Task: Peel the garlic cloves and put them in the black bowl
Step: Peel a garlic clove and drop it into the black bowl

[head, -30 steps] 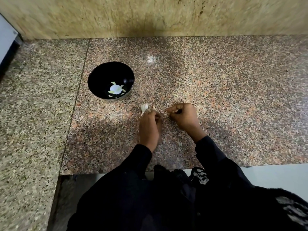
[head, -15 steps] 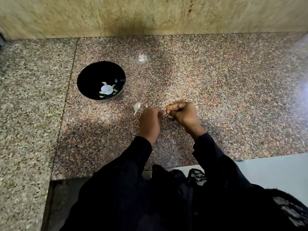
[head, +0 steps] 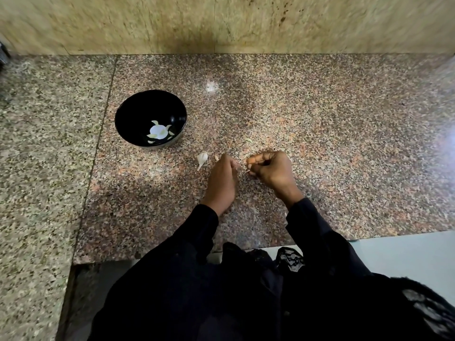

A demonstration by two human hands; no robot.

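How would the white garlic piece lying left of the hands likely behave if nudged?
The garlic piece looks small and papery, so probably very light and easily skidded across the polished counter. Its bulbous head and thin stalk suggest it would pivot rather than roll straight.

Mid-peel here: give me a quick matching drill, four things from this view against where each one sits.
Things:
1. black bowl
2. unpeeled garlic piece
3. peeled cloves
4. right hand

Places:
A. inside the bowl, at its bottom
B. on the counter between bowl and left hand
C. on the counter, left of both hands
D. right of the left hand, fingers curled

Pairs: 1-C, 2-B, 3-A, 4-D
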